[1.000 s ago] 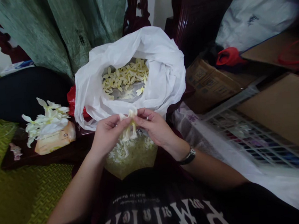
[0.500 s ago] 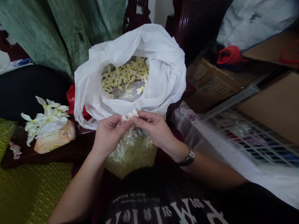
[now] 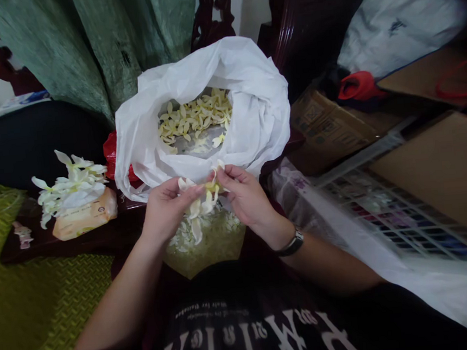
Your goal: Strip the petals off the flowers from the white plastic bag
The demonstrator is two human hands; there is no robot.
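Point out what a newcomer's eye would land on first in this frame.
The white plastic bag stands out at the centre, open around a layer of pale yellow flower pieces. Just below it, the left hand and right hand hold a white flower between them, above scattered white petals. Further left, a bunch of white blossoms lies on a tan packet.

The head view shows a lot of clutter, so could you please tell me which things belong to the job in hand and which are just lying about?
In the job: left hand, right hand, flower, plastic bag, petals, pile of white flowers.
Lying about: cardboard box, red cloth, wire rack.
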